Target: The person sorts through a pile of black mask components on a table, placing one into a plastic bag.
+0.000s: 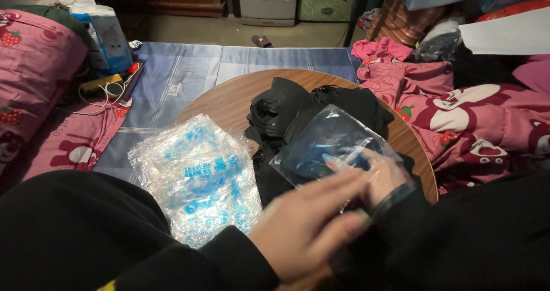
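Pink strawberry-print bedding [470,113] right; blue striped mat [189,67]; grey cabinet [267,4] beyond.

Dim room, and the light is pooling in the middle of the frame. The round wooden table [229,105] catches a warm glow near its upper rim, so the source seems to sit above and ahead. Glare sparkles off the stack of clear plastic bags [197,176], lower centre, and a soft sheen runs over the clear bag [329,142] right of centre. Motion blur smears the left hand [309,234] and the right hand [384,173]. Bottom left and bottom right sink into near-black shadow; sleeves there lose all detail. The top edge is murky and grainy, the background slightly soft. Pink bedding [475,119] at right stays readable.
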